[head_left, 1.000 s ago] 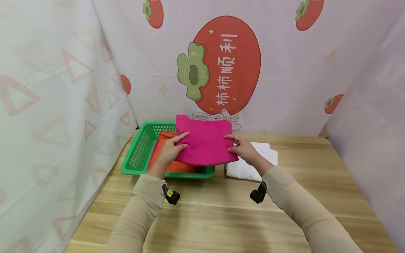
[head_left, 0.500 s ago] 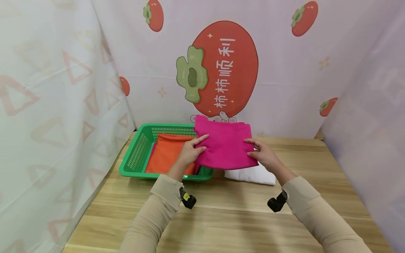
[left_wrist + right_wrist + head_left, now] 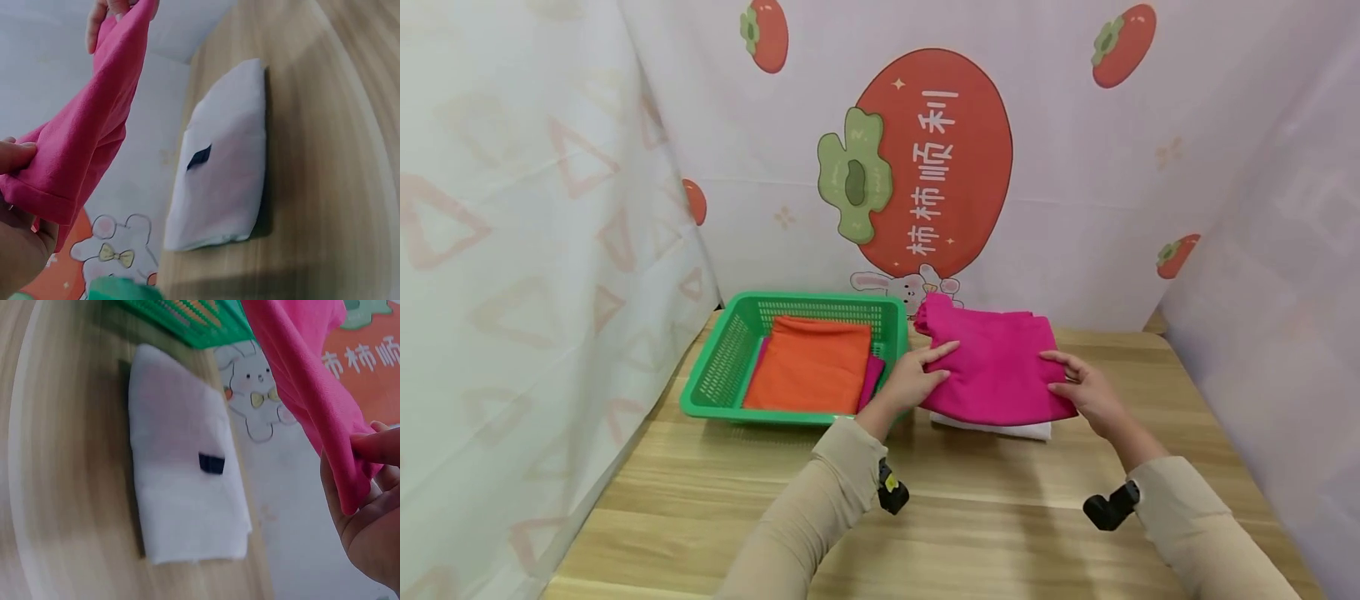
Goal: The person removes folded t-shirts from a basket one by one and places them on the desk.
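At 1 o'clock off the green basket (image 3: 730, 367), above the folded white cloth (image 3: 1000, 428), both hands hold a folded magenta cloth (image 3: 996, 367). Left hand (image 3: 913, 382) pinches its 9 o'clock edge, thumb under, fingers on top. Right hand (image 3: 1086, 390) pinches the 3 o'clock edge the same way. Wrist views show the magenta cloth (image 3: 81, 137) hanging clear of the white cloth (image 3: 222, 169), not touching. White cloth lies flat on the tabletop (image 3: 970, 517), small dark tag (image 3: 212, 463) on top. An orange cloth (image 3: 811, 375) lies in the basket over another magenta piece (image 3: 872, 373).
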### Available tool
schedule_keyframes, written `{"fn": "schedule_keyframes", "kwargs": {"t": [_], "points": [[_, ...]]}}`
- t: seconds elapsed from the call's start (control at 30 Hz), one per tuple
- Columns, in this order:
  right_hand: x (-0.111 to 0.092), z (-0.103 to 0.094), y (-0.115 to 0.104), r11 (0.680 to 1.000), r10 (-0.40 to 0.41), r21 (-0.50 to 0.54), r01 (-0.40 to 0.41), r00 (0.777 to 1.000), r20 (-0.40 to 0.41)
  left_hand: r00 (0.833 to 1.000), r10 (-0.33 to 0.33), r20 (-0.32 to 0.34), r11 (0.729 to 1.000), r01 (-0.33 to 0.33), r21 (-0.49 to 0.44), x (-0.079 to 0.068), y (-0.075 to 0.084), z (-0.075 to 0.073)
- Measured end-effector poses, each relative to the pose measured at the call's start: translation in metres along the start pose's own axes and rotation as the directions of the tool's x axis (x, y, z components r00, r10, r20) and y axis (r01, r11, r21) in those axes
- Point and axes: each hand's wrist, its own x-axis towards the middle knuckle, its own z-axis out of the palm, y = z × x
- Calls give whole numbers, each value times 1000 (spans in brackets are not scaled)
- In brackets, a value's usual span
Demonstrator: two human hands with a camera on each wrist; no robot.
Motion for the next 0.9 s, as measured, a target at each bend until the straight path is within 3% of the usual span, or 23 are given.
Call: {"fn": "schedule_keyframes", "kwargs": {"t": [0.13,0.43,0.7,0.9], "points": [[-8,-14,7,998,31,-45,-33,999,-41,1000,-10,29,1000,9,17,10,2,22],[-24,-41,32,984,120,-120,-134,986,-114,998,-34,58,984,23,175,19,9,67],[-31,-61,45,952,167,-231,-201,973,-159,992,-79,98,981,60,183,36,19,96],[-39,-77,56,937,189,-261,-234,964,-186,984,-106,144,983,82,164,44,27,118]]}}
